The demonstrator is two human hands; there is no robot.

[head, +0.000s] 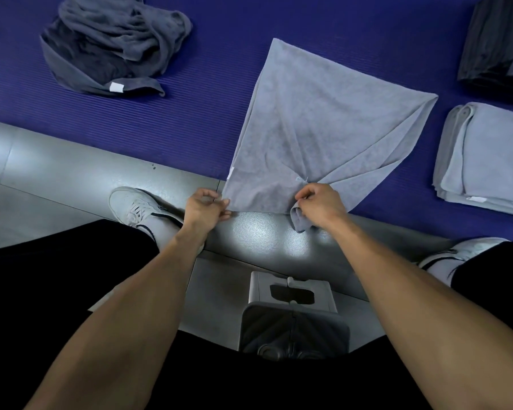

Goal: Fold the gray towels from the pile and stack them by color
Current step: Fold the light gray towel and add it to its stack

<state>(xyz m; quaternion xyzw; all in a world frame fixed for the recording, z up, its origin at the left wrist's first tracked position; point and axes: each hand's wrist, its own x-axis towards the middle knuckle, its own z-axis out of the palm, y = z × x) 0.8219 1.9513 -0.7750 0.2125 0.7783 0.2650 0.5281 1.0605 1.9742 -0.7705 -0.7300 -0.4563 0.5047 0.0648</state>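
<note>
- Along the near edge of the blue mat [190,119], you are working on a light gray towel [317,128] that is lying spread over the mat, its near edge hanging just past the mat onto the gray floor [57,173].
- Your left hand [206,207] is pinching the towel's near left corner between thumb and fingertips.
- Your right hand [320,204] is gripping the near right corner, fingers curled round a bunched fold of cloth that is drooping below the palm.
- Creases are running from that bunched corner toward the towel's far right corner, so the towel is not yet lying flat; no fold looks finished.
- At the mat's right edge, a stack of folded light gray towels [486,158] is sitting done, and at the far right corner a folded dark stack [498,42] is sitting well apart from it.
- At the far left of the mat, the pile of unfolded dark gray towels [110,45] is waiting, so by my judgement several towels are remaining.
</note>
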